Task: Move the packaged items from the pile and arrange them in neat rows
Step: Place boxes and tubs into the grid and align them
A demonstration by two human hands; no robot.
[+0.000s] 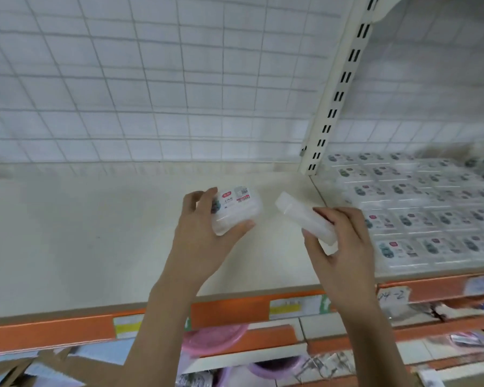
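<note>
Head view: two clear plastic packaged boxes are held above a cream shelf board (95,233), one in each hand. The left hand (204,233) is curled round a clear box with a red-and-white printed label (234,210), label face up, thumb on the near corner and fingers over the far left edge. The right hand (344,247) is clamped on a second clear box, plain side showing (305,219), which is tilted, its long axis running from the palm up and away to the left, towards the labelled box. The two boxes are near each other but apart, with a strip of bare board seen between them.

To the right of the right hand, past a slotted cream upright (338,88), identical labelled boxes are already laid in rows (430,208) on the neighbouring shelf; the right hand is the nearer one to them. Whether the pile lies there or elsewhere cannot be told.

Beyond and to the left of both grips, open board is seen as far as a white wire-grid back panel (151,79). Below the wrists the board ends at an orange price rail (235,308), the near edge to be kept clear of. Setting-down appears to be the step in hand, and the tilted box would probably need levelling first.
</note>
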